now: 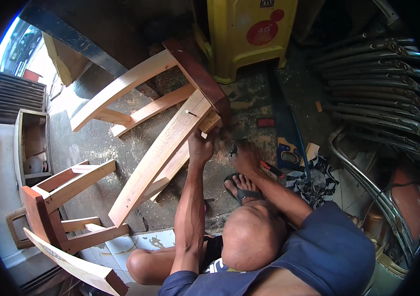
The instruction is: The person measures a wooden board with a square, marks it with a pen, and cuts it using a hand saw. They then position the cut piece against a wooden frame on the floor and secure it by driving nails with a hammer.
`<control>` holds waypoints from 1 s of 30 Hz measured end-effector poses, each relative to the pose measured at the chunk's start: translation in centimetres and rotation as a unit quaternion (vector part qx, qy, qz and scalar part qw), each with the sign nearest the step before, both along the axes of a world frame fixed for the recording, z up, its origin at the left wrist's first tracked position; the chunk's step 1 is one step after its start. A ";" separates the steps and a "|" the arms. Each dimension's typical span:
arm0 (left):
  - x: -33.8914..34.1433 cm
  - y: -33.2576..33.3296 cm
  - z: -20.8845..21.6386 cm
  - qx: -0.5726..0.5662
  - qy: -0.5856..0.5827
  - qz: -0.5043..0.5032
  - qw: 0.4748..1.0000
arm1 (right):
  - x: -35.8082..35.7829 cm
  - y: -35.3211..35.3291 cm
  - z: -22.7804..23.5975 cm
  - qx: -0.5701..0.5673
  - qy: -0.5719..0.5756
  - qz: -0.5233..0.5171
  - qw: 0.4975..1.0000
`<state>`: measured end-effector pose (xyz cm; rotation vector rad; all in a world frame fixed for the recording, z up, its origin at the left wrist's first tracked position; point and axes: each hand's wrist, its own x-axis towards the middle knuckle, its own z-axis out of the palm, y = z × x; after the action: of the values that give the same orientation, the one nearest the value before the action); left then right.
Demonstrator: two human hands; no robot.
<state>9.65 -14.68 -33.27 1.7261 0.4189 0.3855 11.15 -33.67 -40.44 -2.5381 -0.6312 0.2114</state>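
A wooden stool [155, 140] lies on its side, its pale legs pointing toward the lower left and its dark red-brown seat [197, 74] at the top right. My left hand [201, 146] is closed around the stool's wood where a leg meets the seat, beside a short wooden block [211, 124]. From the face of that leg a nail [189, 113] sticks out. My right hand [246, 157], just right of the left, grips a hammer-like tool [272, 169] by its red-and-black handle. The tool's far end is dark and partly hidden by my fingers.
A second wooden stool [39, 212] lies at the lower left. A handsaw with a blue handle [287, 152] rests on the floor right of my hand. Behind stands a yellow plastic stool [249, 54]; stacked metal chair frames [382, 84] fill the right. Sawdust dots the floor.
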 end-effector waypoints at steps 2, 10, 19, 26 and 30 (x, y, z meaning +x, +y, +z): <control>0.9 -1.4 0.5 0.069 -0.010 0.028 0.997 | -0.3 -4.2 -0.7 -0.057 -0.063 -0.013 0.996; 1.0 -1.0 -1.7 0.059 -0.003 0.020 0.998 | -0.3 -7.2 1.2 0.034 0.210 -0.065 0.975; 1.0 -0.7 -1.0 -0.004 0.002 0.016 1.000 | 1.8 -0.9 11.9 0.238 -0.074 0.092 0.964; 1.4 -0.6 -2.7 0.073 0.018 0.043 0.996 | 1.9 -0.2 11.1 0.321 -0.134 0.119 0.930; 1.5 -0.6 -3.0 0.102 0.008 0.037 0.994 | 1.9 -0.1 9.1 0.298 -0.110 0.108 0.942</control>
<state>11.18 -15.27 -36.28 1.9163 0.4695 0.4815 13.05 -33.77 -31.32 -1.9169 -0.9031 -0.1733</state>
